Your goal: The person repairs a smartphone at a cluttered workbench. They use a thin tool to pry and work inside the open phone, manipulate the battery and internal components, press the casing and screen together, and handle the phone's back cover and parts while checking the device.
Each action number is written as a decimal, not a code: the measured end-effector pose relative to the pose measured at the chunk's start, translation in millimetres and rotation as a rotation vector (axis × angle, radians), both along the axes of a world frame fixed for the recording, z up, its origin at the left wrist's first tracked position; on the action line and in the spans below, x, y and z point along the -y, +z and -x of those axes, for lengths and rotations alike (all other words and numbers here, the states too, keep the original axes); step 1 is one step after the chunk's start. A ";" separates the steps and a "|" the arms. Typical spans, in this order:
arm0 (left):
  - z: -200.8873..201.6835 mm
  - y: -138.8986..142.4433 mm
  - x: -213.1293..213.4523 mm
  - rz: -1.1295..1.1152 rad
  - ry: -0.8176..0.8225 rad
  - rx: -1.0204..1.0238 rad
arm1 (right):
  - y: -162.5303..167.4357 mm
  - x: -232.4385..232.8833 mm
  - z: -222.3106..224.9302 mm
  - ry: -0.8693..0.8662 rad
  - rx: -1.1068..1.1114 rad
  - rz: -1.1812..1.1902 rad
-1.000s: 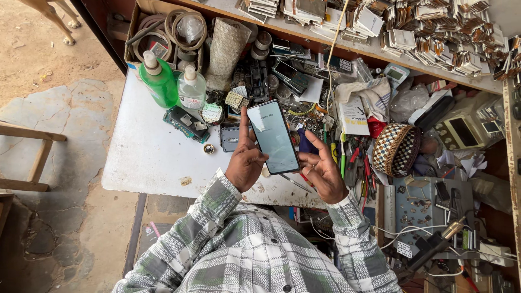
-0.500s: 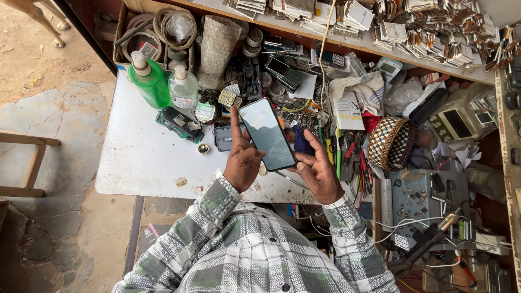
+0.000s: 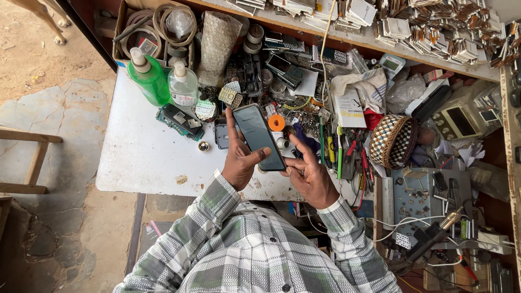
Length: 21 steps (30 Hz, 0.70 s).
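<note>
A person in a green-and-white plaid shirt holds a slim black smartphone with a dark glass screen [image 3: 259,137] above the near edge of a worn white table [image 3: 146,157]. The left hand [image 3: 242,157] is wrapped around the phone's left edge, fingers behind it and thumb laid across the lower part of the screen, so it grips the phone firmly. The right hand [image 3: 309,172] is half open just beside the phone's lower right corner, its fingertips touching that edge; it supports the phone rather than closing around it.

At the table's far left corner stands a green plastic bottle with a white cap [image 3: 147,78], touching a clear plastic bottle of colourless liquid [image 3: 183,87]. Behind them an open cardboard box [image 3: 120,32] holds coiled grey hose and cable. In front of the bottles lies a green circuit board [image 3: 179,120], and a small round metal ring [image 3: 203,146] sits near it. An orange round reel [image 3: 276,122] lies just beyond the phone's top. To the right a woven basket with a black-and-cream checker pattern [image 3: 395,142] lies tipped on its side; its contents cannot be made out. A grey metal tray [image 3: 429,195] on the right holds small screws and parts.
</note>
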<state>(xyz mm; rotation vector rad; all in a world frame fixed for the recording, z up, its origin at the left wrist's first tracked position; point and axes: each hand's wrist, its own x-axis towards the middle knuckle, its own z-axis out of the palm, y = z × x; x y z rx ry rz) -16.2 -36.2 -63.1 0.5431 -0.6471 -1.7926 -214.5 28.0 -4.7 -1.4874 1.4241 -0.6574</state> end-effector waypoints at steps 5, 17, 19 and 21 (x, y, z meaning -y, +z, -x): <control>1.0 4.2 -0.3 0.083 -0.005 0.116 | 8.9 2.0 -6.7 -0.018 -0.124 -0.018; 5.4 7.2 -6.3 0.142 -0.089 0.248 | 25.3 23.0 -15.6 -0.044 -0.262 0.255; 6.0 6.8 -6.6 0.170 -0.085 0.225 | 26.3 27.6 -17.7 -0.046 -0.268 0.323; 5.5 6.3 -6.9 0.219 -0.062 0.215 | 26.7 30.6 -20.2 -0.057 -0.303 0.304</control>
